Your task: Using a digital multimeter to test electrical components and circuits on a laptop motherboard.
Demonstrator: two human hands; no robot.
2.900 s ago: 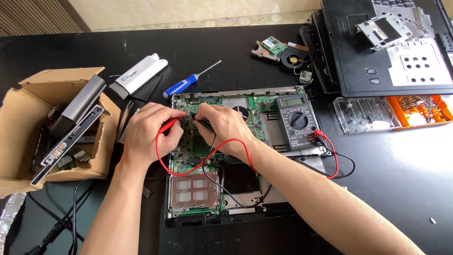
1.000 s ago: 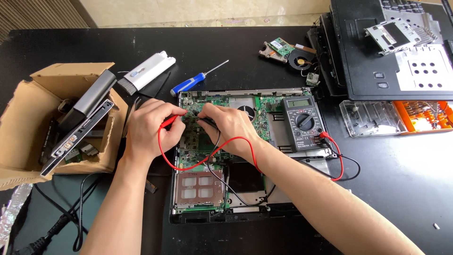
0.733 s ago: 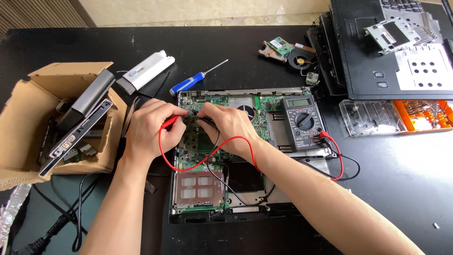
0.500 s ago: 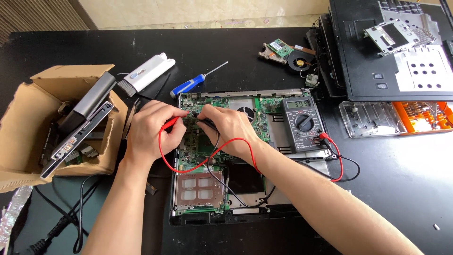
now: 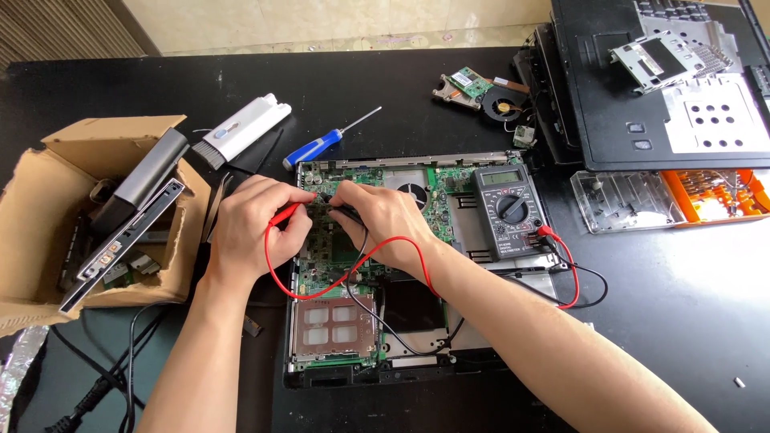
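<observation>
Two probes are in use, one per hand, both tips set on the upper left part of the green laptop circuit board (image 5: 333, 248), which lies exposed in its opened black laptop base (image 5: 377, 373). Left hand (image 5: 253, 228) pinches the red probe (image 5: 282, 215) between thumb and fingers, pen-fashion, tip angled right. Right hand (image 5: 385, 220) pinches the black probe (image 5: 346, 211) likewise, tip pointing left, so the two tips sit just beside each other between the hands. Both wrists rest low over the board, probably for steadiness. Red lead (image 5: 321, 289) loops slack under the hands and runs to the dark grey digital multimeter (image 5: 507, 215), propped on the board's right side, display facing the person. Blue-handled screwdriver (image 5: 321, 147) lies above, apart.
</observation>
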